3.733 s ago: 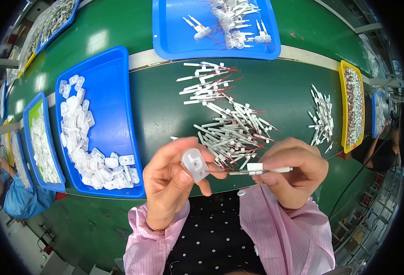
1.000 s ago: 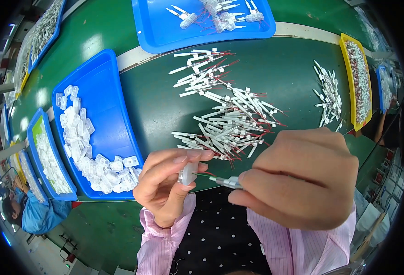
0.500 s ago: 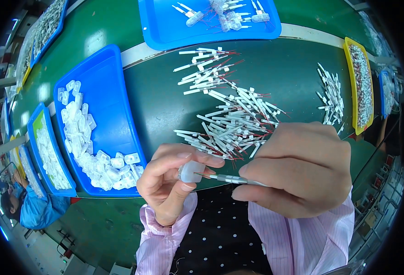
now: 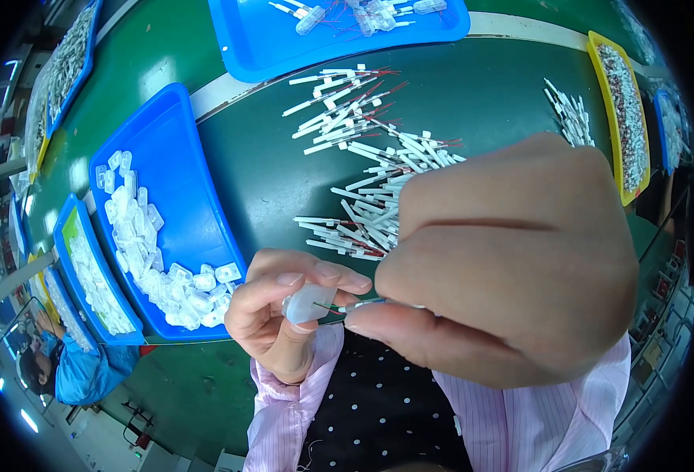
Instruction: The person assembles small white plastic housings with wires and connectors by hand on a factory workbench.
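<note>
A small translucent white plastic housing (image 4: 309,303) sat pinched between the thumb and fingers of the left hand (image 4: 280,318), above the near edge of the green table (image 4: 268,169). The right hand (image 4: 512,259), close to the camera, gripped a thin white tube with fine wires (image 4: 358,304), its tip touching the housing. Behind lay a loose pile of white tubes (image 4: 370,173). Toward the left edge, a blue tray (image 4: 178,149) held more white housings (image 4: 158,263).

A small translucent white plastic cap (image 4: 309,304) sits low centre of frame, meeting a thin white wired tube (image 4: 362,304) lying level.
</note>
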{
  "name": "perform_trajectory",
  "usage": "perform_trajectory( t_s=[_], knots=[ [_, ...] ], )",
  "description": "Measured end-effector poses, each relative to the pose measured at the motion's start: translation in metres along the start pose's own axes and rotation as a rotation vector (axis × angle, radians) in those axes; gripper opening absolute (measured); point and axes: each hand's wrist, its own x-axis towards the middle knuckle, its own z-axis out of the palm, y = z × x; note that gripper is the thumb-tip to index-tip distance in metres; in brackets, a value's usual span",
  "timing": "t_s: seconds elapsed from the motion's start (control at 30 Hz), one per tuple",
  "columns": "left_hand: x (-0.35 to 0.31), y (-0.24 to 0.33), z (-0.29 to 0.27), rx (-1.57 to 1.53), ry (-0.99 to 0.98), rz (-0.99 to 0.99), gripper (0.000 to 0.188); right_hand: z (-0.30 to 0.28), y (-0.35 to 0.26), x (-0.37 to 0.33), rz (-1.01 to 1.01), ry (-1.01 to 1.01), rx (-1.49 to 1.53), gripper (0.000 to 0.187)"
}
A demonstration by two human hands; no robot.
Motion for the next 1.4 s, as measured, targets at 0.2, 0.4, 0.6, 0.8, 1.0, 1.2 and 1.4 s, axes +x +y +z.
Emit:
perform_trajectory(
  t_s=[0.2, 0.4, 0.6, 0.8, 1.0, 1.2, 1.4],
  knots=[
    [0.001, -0.002, -0.003, 0.025, -0.02, 0.038, 0.028, 0.001, 0.006, 0.006, -0.073, 0.077, 0.048, 0.017],
    [0.002, -0.003, -0.002, 0.019, -0.034, 0.052, 0.027, 0.0, 0.009, 0.007, -0.075, 0.113, 0.096, 0.016],
    [0.001, -0.002, -0.003, 0.032, -0.028, 0.062, 0.026, -0.001, 0.007, 0.008, -0.059, 0.078, 0.037, 0.018],
    [-0.001, -0.004, -0.007, 0.092, -0.046, 0.097, 0.026, 0.0, 0.007, 0.007, -0.023, 0.082, 0.067, 0.018],
    [0.0, -0.008, -0.013, 0.195, -0.063, 0.184, 0.029, 0.001, 0.005, 0.007, 0.125, 0.123, 0.164, 0.017],
    [0.002, -0.006, -0.003, 0.031, 0.051, 0.101, 0.032, 0.014, -0.003, -0.006, -0.099, 0.163, -0.057, 0.021],
    [0.0, -0.003, -0.005, 0.044, 0.001, 0.046, 0.033, 0.029, -0.003, -0.027, -0.084, 0.246, -0.117, 0.025]
  ],
)
